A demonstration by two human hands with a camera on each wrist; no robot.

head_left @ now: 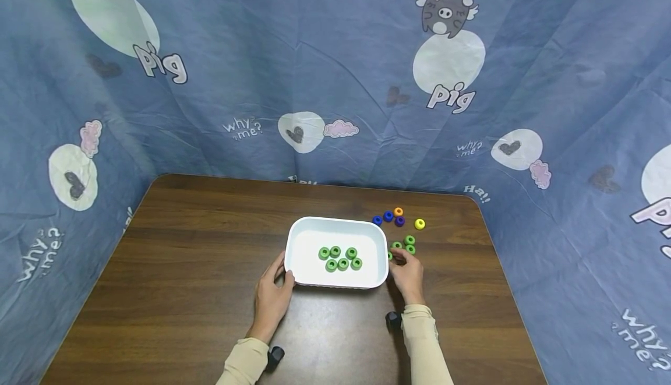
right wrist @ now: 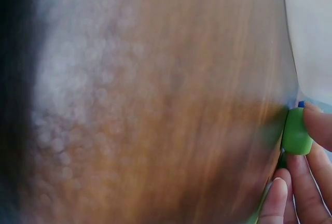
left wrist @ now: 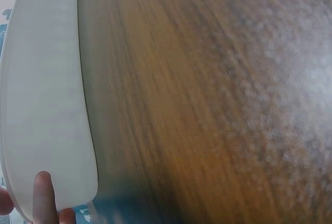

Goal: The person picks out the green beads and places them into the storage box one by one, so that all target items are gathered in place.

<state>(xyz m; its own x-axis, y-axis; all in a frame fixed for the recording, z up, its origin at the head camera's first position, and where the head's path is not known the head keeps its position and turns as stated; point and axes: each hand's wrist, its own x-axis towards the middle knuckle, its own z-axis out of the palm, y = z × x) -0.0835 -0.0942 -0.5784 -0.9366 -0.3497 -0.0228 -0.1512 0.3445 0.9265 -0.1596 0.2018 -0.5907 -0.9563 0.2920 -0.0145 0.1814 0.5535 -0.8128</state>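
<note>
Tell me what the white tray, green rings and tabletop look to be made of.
White tray: probably plastic, smooth, with rounded, seamless-looking corners.
Green rings: plastic or painted wood, I can't tell; even colour, smooth surface.
Tabletop: wood or wood-look laminate, semi-gloss; brown grain, bright reflections.

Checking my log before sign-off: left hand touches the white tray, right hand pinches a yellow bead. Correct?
Wrong colour: the right wrist view shows a green bead, not yellow. The left hand does touch the white tray, and the right hand does pinch the bead.
</note>
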